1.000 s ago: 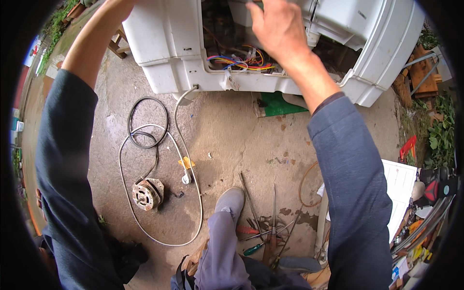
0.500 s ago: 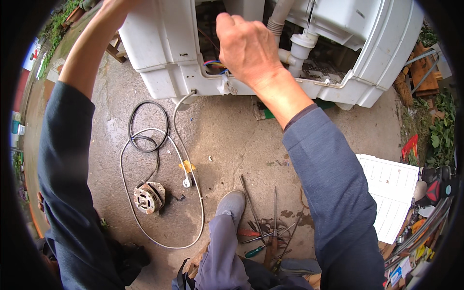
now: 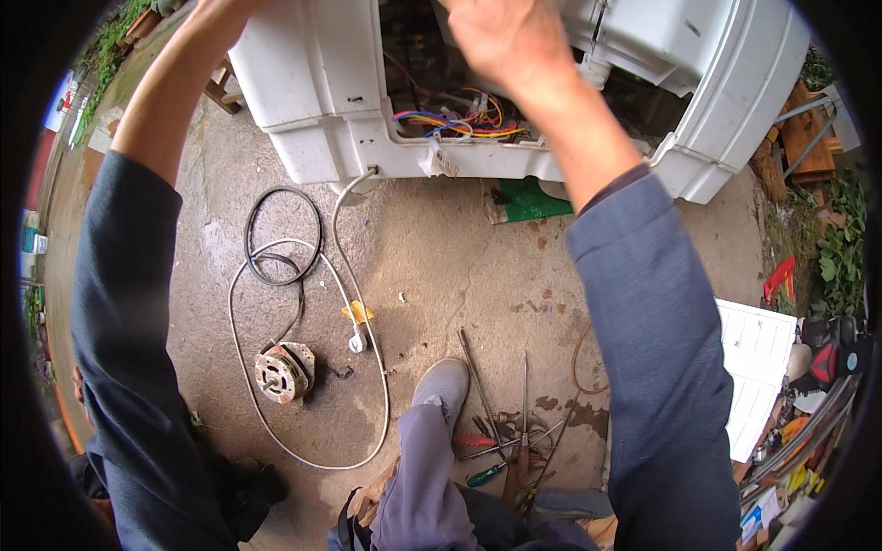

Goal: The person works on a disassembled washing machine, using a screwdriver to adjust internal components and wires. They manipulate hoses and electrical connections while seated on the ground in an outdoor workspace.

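The right hand point(image 3: 510, 41), blurred, hung over the opening in a white casing point(image 3: 299, 78), where coloured wires point(image 3: 450, 121) lay bunched. On the concrete floor point(image 3: 441, 266) I saw a rusty motor point(image 3: 283, 372) inside a looped pale cable point(image 3: 335, 468), and a green-handled screwdriver point(image 3: 484, 476) near a shoe point(image 3: 442, 386).

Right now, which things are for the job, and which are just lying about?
For the job, I think:
- white machine, right hand by its opening
- coloured wires inside it
- maybe the motor and green-handled screwdriver on the floor, untouched

Probably just lying about:
- white sheet at the right
- straw broom
- green piece by the machine
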